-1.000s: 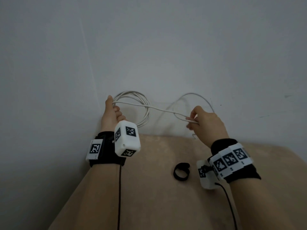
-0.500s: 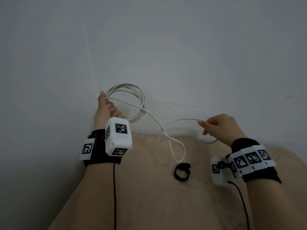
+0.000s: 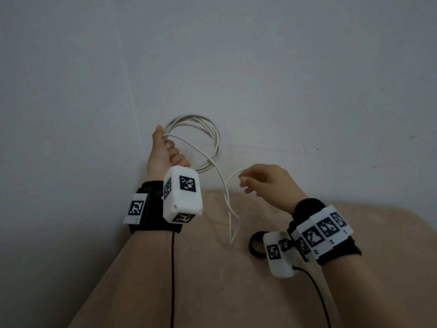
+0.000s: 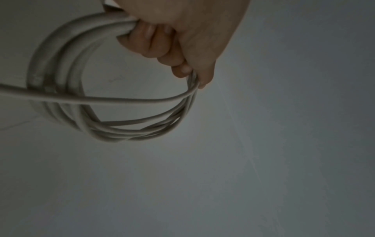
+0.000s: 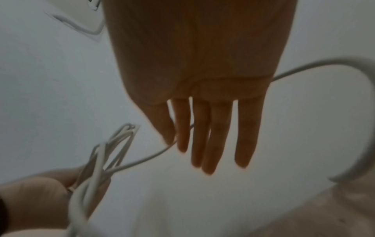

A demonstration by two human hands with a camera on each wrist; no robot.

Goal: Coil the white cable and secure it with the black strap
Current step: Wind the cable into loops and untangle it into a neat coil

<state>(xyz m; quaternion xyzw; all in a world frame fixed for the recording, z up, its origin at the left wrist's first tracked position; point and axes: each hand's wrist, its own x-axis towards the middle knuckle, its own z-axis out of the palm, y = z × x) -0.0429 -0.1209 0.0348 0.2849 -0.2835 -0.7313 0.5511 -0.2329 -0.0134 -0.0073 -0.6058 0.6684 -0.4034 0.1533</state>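
Note:
My left hand is raised by the wall and grips a coil of several loops of the white cable; in the left wrist view its fingers curl round the bundle. One loose strand drops from that hand into a narrow hanging loop over the table, then rises to my right hand. The right hand pinches the strand lightly between thumb and forefinger, its other fingers straight. The black strap lies on the table as a small ring, partly hidden behind my right wrist camera.
The beige table butts against a plain grey wall, which meets another wall in a corner at the left. Thin black leads run down from both wrist cameras along my forearms.
My right hand swung out to the right, then came back left along the strand. The slack between the hands dropped into a longer, narrower loop. The left hand kept its grip on the coil.

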